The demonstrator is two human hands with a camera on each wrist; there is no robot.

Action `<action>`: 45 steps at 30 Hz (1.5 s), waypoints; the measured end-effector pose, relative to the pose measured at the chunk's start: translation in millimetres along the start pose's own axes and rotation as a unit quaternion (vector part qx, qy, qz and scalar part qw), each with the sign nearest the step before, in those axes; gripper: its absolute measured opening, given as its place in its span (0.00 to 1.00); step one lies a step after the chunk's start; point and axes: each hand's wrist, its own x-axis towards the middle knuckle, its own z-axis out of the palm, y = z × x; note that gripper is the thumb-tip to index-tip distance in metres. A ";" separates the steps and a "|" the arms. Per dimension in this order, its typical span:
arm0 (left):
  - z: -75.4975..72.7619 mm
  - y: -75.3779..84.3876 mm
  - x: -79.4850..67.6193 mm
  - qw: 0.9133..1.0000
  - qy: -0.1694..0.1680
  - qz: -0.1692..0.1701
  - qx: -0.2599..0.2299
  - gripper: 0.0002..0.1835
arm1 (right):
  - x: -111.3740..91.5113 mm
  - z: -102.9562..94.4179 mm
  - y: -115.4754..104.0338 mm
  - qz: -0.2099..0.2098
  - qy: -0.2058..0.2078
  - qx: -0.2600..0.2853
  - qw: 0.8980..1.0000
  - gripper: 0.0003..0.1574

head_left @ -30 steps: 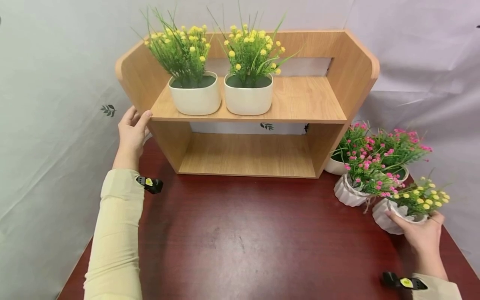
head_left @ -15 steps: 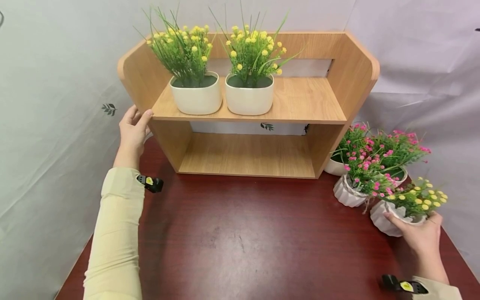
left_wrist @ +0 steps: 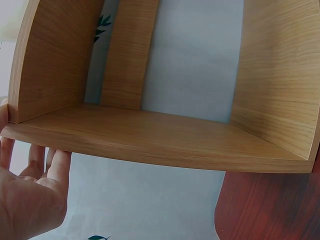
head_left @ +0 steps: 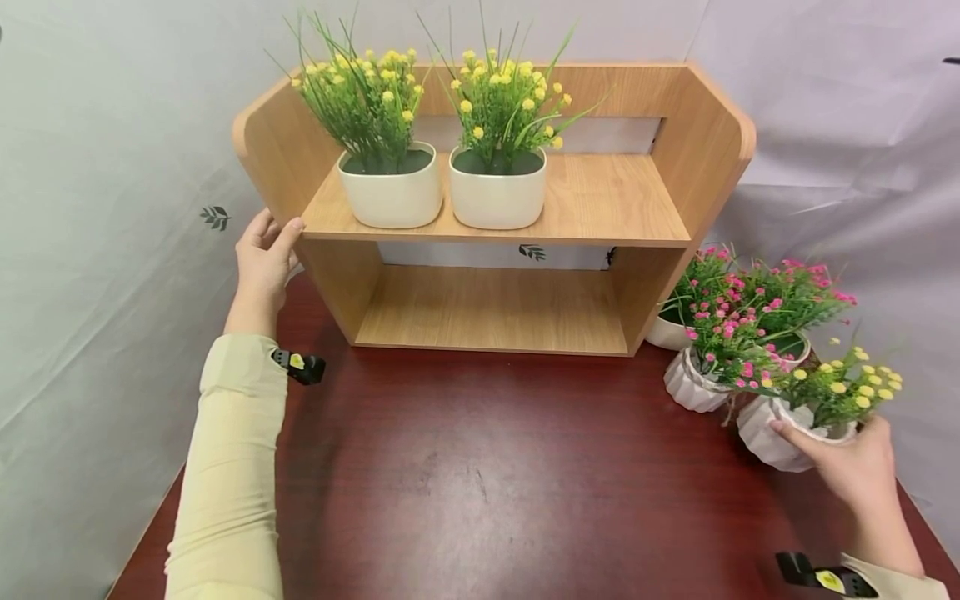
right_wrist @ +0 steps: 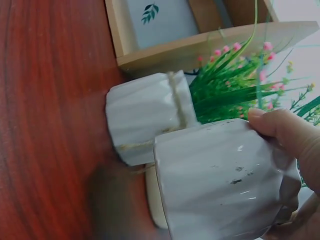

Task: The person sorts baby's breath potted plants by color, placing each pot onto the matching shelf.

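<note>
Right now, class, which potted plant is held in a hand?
The rightmost yellow-flowered plant: the right hand grips its ridged white pot; no other is touched.

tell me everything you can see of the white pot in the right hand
The white pot looks ceramic and glossy, with uneven, ridged walls and small dark scuffs on one side. Yellow flowers on green stems rise from its opening. The right hand grips it near the rim. It is at the right side of the table; whether its base touches the tabletop is unclear.
</note>
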 end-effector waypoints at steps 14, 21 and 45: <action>2.8 2.0 0.7 1.000 -0.004 -0.001 0.002 0.27 | -2.4 -17.9 -20.8 -0.050 -0.031 -0.035 0.998 0.38; 1.9 2.6 0.1 1.000 -0.001 -0.005 -0.012 0.27 | -2.7 -28.1 -31.7 -0.042 -0.022 -0.051 0.998 0.39; 0.6 -0.6 -0.7 1.000 -0.003 -0.005 -0.023 0.27 | 4.2 -42.9 -79.6 -0.130 -0.021 0.010 0.991 0.45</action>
